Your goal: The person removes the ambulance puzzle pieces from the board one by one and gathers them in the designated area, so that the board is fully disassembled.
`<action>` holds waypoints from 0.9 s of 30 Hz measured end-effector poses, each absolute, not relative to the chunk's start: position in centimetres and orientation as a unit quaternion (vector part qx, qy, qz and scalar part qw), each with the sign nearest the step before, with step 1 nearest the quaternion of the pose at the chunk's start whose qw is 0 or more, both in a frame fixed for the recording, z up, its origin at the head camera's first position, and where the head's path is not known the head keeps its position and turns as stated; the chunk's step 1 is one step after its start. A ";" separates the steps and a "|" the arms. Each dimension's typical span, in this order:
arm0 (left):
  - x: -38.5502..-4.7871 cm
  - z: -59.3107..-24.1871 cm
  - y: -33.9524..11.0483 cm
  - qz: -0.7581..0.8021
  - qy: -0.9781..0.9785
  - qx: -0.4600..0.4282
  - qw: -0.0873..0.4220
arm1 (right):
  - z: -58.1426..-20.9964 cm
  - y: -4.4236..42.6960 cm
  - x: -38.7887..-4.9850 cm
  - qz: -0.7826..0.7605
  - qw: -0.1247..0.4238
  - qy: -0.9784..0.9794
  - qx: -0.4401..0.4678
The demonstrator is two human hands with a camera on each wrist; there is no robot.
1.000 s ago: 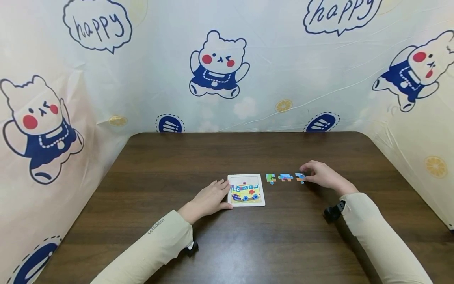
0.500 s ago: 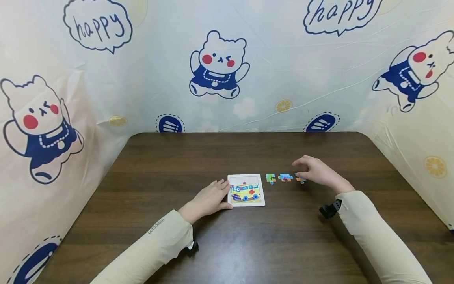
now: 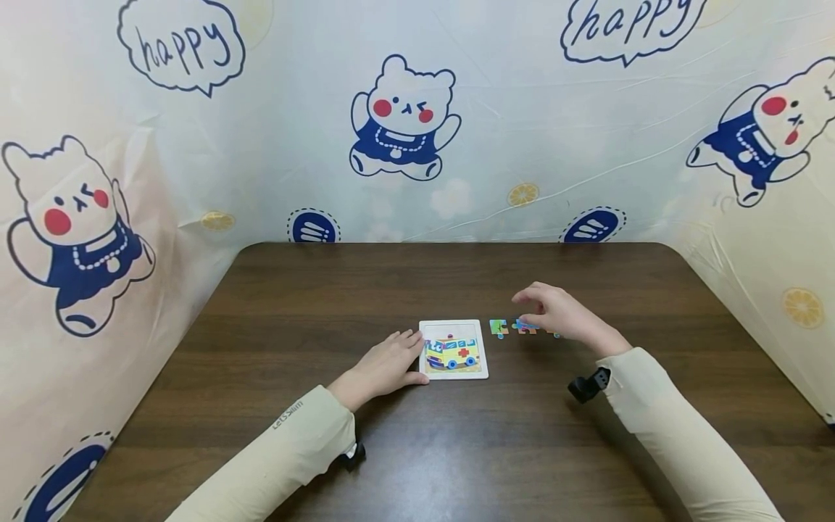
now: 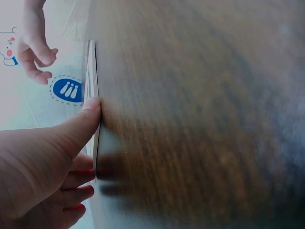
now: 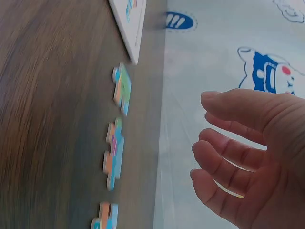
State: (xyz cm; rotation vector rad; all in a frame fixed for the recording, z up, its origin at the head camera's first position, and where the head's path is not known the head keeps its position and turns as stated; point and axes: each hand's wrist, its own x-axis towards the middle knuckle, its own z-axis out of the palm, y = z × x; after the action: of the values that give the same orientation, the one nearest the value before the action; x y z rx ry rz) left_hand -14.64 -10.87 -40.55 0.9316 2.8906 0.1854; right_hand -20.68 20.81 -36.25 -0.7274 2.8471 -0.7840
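"Head view: where is the puzzle board (image 3: 481, 357) sitting?"

"It's lying flat on the table (image 3: 457, 449), ambulance picture (image 3: 451, 355) showing, the strip toward twelve o'clock looking unfilled. Between two and three o'clock from it, a row is running outward: the green piece (image 3: 499, 328), the middle piece (image 5: 117, 155), then the end piece (image 5: 112, 217)."

"And the hands?"

"The left hand (image 3: 381, 368) is resting at the board's nine o'clock side, fingers stretching fairly straight, thumb touching near the seven o'clock corner. The right hand (image 3: 562, 313) is hovering over the row, fingers curving loosely and carrying nothing."

"How would you be handling this well?"

"I'd be bracing the board lightly with the left hand, keeping the right hand's fingers relaxed, and pinching any piece by opposite edges, probably, to avoid nudging its neighbours."

"What's differing from a second ago?"

"The right hand was touching the end piece; now it's hanging farther toward nine o'clock. The left hand, board and pieces are staying put."
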 end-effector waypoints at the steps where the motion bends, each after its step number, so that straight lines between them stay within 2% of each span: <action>1: -14.7 -40.6 -10.9 0.060 0.949 0.306 0.049 | -36.2 20.6 -20.6 -0.259 0.051 0.934 -0.241; 7: -14.7 -40.7 -10.9 0.055 0.949 0.308 0.045 | -36.2 18.9 -20.2 -0.265 0.058 0.926 -0.261; 14: -14.7 -40.7 -11.0 0.059 0.947 0.315 0.036 | -36.2 17.3 -19.7 -0.246 0.041 0.919 -0.304; 27: -14.7 -40.8 -10.9 0.058 0.950 0.304 0.048 | -37.1 14.8 -19.1 -0.239 0.051 0.911 -0.333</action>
State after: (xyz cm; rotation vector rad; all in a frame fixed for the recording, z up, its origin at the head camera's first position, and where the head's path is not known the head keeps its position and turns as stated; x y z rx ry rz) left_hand -14.66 -10.92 -40.79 0.9275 2.8965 0.1771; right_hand -19.10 14.78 -37.13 -1.0124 2.7722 -0.7273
